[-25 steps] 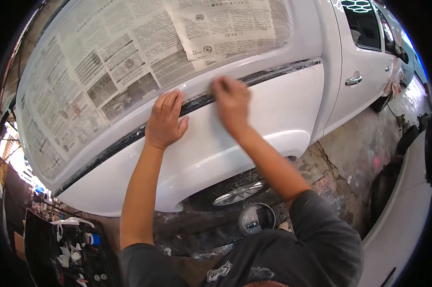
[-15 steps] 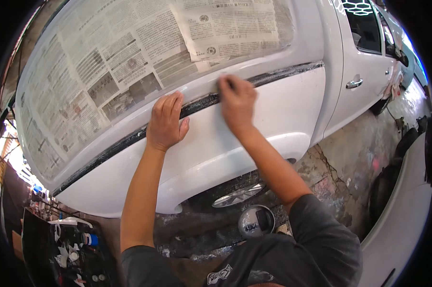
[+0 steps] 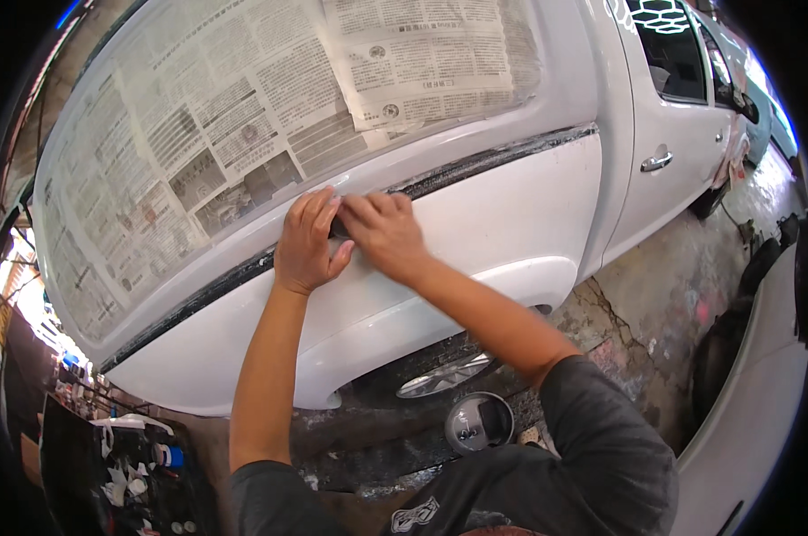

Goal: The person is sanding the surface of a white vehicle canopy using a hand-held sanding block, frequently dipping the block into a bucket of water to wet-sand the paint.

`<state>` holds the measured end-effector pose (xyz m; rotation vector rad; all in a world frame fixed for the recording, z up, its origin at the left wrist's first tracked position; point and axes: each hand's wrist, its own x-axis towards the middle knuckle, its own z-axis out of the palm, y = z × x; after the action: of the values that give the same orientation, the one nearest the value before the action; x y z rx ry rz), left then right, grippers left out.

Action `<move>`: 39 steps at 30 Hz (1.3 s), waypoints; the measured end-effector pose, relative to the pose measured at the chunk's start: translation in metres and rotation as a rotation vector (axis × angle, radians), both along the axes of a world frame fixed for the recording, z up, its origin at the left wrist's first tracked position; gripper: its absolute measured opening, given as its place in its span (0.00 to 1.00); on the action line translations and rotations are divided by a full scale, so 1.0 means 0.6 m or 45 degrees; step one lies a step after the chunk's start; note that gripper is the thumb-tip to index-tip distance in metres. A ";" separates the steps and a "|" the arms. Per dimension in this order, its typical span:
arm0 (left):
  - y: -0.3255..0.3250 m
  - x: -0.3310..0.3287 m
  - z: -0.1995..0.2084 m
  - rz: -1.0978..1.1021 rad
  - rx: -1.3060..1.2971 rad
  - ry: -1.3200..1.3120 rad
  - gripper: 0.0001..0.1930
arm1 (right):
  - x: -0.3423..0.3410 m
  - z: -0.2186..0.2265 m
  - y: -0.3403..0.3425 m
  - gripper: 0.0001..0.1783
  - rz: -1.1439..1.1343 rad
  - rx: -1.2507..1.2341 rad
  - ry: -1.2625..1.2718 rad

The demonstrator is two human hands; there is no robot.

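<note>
My left hand (image 3: 306, 248) rests on the white truck's side panel (image 3: 475, 219), over the black trim strip (image 3: 502, 154) below the papered window. Its fingers lie stretched out and the thumb stands apart. Close beside it, my right hand (image 3: 388, 236) bends its fingers down onto the same strip, almost touching the left fingertips. Something dark shows at the right fingertips, but I cannot tell it from the strip behind. Whitish residue streaks the strip. Newspaper sheets (image 3: 243, 107) cover the window above.
Below the panel are the wheel (image 3: 449, 373) and a round bucket (image 3: 465, 431) with a dark thing in it. At lower left stands a black cart (image 3: 73, 456) with crumpled scraps and bottles. A pale curved body panel (image 3: 753, 384) lies at right, beyond cracked concrete (image 3: 614, 308).
My right hand has slid left and down along the black strip, up to my left hand. My left hand has stayed in nearly the same place.
</note>
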<state>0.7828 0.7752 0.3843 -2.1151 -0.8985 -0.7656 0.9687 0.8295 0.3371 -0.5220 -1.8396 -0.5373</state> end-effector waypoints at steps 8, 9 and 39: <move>-0.009 0.000 0.003 0.046 -0.019 0.022 0.33 | 0.039 0.001 0.031 0.24 -0.135 -0.119 0.416; -0.004 0.002 -0.003 0.028 -0.021 0.023 0.33 | 0.011 -0.002 0.014 0.22 -0.073 -0.168 0.258; -0.031 0.002 0.011 0.258 0.031 0.125 0.36 | 0.146 0.006 0.071 0.20 -0.250 -0.082 0.289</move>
<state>0.7842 0.7564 0.3907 -1.9856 -1.0256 -0.5614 1.0565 0.8718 0.3410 -0.7810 -1.6027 -0.5279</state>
